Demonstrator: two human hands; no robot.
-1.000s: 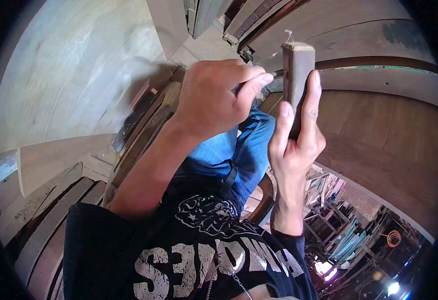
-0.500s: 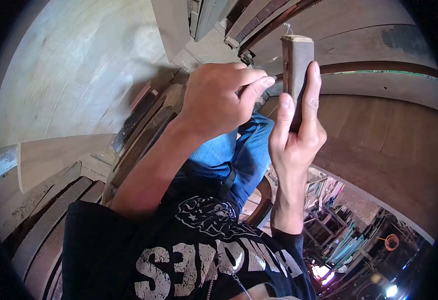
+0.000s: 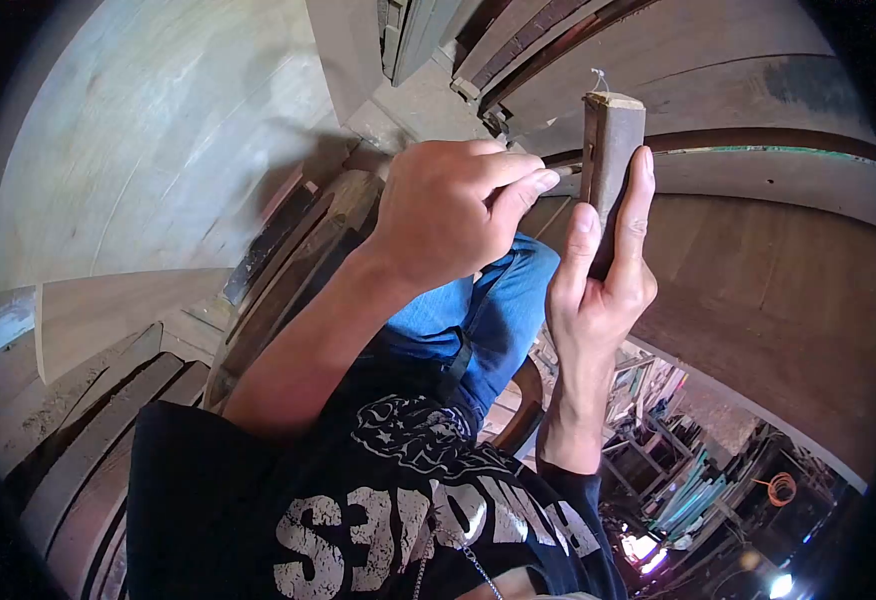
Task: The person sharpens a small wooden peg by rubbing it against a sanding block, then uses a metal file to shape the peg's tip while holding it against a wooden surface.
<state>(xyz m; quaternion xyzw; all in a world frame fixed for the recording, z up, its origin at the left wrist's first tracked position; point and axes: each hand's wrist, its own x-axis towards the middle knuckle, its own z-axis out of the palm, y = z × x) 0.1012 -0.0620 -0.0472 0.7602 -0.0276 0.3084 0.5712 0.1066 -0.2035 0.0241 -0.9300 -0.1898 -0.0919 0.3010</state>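
My right hand [image 3: 603, 290] holds a dark, angular wooden block [image 3: 613, 155] upright, thumb on one side and fingers along the other. The block's top end is paler, and a thin whitish wisp [image 3: 598, 77] sticks up from it. A narrow slot or groove shows on the block's left face. My left hand [image 3: 453, 205] is closed in a pinch just left of the block, back of the hand up. From its fingertips a thin stick-like piece [image 3: 567, 171] points at that left face; its kind I cannot tell, and most of it is hidden in the fingers.
Jeans-clad legs [image 3: 508, 290] lie below the hands. A large pale panel [image 3: 148, 150] stands at the left, with wooden pieces [image 3: 278, 250] beside it. Brown wooden boards [image 3: 758, 250] stretch across the right. Further off lie stacked lengths of material [image 3: 693, 490] and an orange coil [image 3: 781, 488].
Both hands have shifted slightly right and down in view, carrying the block and the thin piece. The grips look the same.
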